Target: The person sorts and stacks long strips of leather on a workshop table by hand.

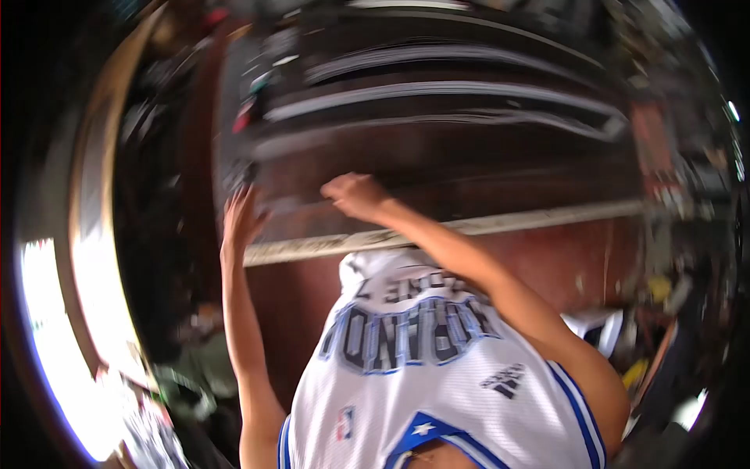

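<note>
Plainly, in the head view, a small dark thing (241, 173) sits by the desk's (500, 176) left edge, straight ahead of the left hand (243, 219) and farther from the near edge. That hand is the nearer of the two, close to the near left corner, its fingers stretched toward the dark thing and its thumb apart; blur hides whether they touch. Which way the dark thing points, and its long axis, I cannot tell.

The right hand (357, 195) hangs over the desk just inside the near edge, its fingers curled and turned toward the left edge; whether they pinch anything I cannot tell. Beyond both hands, toward the far edge, lie pale strips (437, 87), a little nearer the right hand. Their long axes run left to right, roughly along the near edge, ends pointing at the side edges. A red thing (242, 119) lies near their left ends.
</note>
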Demonstrator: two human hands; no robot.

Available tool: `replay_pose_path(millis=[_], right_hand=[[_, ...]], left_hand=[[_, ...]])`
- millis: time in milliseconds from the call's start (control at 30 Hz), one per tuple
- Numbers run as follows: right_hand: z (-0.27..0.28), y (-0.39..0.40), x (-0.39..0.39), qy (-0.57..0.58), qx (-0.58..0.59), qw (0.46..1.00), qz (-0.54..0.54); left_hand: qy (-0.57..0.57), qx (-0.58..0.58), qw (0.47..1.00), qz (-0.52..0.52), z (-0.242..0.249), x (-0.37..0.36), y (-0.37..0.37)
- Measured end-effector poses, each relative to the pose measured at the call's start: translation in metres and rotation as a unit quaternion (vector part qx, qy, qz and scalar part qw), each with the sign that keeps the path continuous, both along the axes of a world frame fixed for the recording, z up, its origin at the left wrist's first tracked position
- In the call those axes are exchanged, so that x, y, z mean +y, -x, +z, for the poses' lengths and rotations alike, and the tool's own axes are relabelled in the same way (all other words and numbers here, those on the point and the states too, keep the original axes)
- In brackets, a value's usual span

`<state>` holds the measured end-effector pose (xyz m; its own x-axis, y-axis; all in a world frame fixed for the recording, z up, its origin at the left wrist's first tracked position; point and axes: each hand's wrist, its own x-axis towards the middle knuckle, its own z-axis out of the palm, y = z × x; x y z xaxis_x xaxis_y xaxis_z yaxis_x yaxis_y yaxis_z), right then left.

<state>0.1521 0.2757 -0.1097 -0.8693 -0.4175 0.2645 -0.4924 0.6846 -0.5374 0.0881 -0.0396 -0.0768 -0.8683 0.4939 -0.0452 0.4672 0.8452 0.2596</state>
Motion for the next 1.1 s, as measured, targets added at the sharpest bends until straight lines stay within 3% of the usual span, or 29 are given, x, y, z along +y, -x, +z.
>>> replay_pose_path(millis=[33,67,133,333,433,800,1000,1100], right_hand=[[-0.012,-0.001,0.001,-0.007,0.038,0.999,0.007],[-0.007,-0.001,0.030,-0.016,0.035,0.999,0.007],[-0.007,-0.002,0.041,-0.041,0.032,0.999,0.015],[-0.011,-0.010,0.047,-0.023,-0.014,0.999,0.024],[-0.010,-0.021,0.087,-0.042,-0.003,0.999,0.008],[0.027,-0.113,0.475,-0.217,-0.105,0.955,-0.175],[0.041,-0.150,0.635,-0.302,-0.134,0.917,-0.223],[0.031,-0.166,0.690,-0.334,-0.148,0.904,-0.221]], left_hand=[[-0.022,0.039,0.997,-0.065,0.002,0.019,-0.013],[-0.018,0.000,0.997,-0.073,0.014,0.067,-0.023],[-0.064,0.025,0.993,-0.099,0.005,0.092,-0.032],[-0.044,0.017,0.992,-0.116,-0.006,0.082,-0.033],[-0.064,0.019,0.990,-0.127,-0.011,0.076,-0.028],[0.038,0.047,0.995,-0.074,-0.009,0.088,-0.037],[0.167,0.017,0.986,-0.002,-0.006,0.146,-0.059],[0.186,0.023,0.982,-0.017,-0.013,0.182,-0.062]])
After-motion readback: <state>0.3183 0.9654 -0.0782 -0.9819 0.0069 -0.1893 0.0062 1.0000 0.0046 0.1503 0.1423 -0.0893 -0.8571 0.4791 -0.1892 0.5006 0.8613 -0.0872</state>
